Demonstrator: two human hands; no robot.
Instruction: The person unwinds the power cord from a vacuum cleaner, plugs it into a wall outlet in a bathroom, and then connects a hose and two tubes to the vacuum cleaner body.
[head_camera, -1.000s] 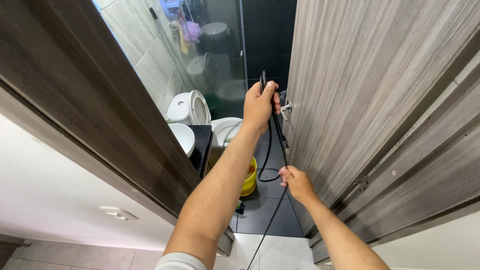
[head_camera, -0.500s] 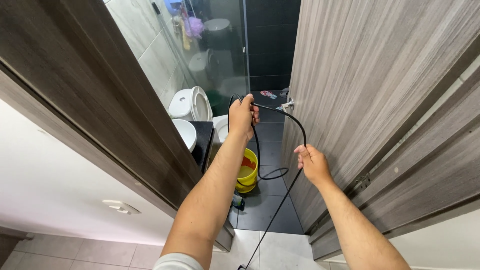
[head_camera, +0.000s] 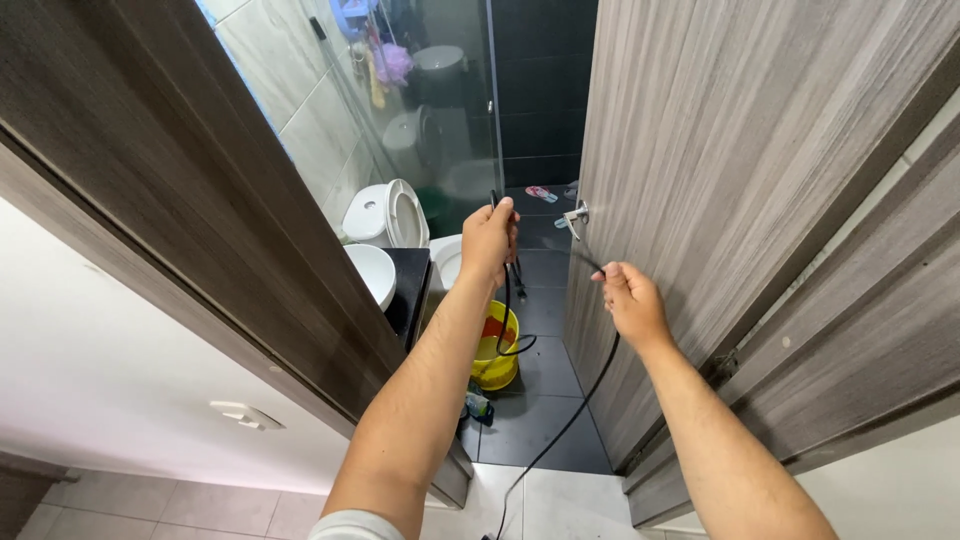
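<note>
Both hands are gripping a thin black cord (head_camera: 510, 300) in the bathroom doorway. Left hand (head_camera: 488, 240) is closing in a fist around gathered loops of it, held up at about the height of the door handle (head_camera: 573, 214), with a loop hanging below the fist. Right hand (head_camera: 632, 300) is pinching the running length just beside the wooden door (head_camera: 720, 170), fingers curled tight around it; from there the cord is trailing down across the dark floor tiles (head_camera: 540, 420) and out past the bottom of the view.

The cord is looking light and limp, bending freely and sagging under its own weight, so it is probably handling like rope: easy to coil, apt to twist or slip through a loose grip. Taking hold anywhere along its length seems fine, with the gathered loops best kept bunched in one fist.

Below the left forearm a yellow bucket (head_camera: 497, 350) is standing on the floor, holding what appears to be something orange, though its contents are partly hidden. Left of it a white basin (head_camera: 372, 272) is sitting on a dark counter (head_camera: 408, 285), seemingly empty, and behind that a white toilet (head_camera: 385, 212) is standing with its lid up.
</note>
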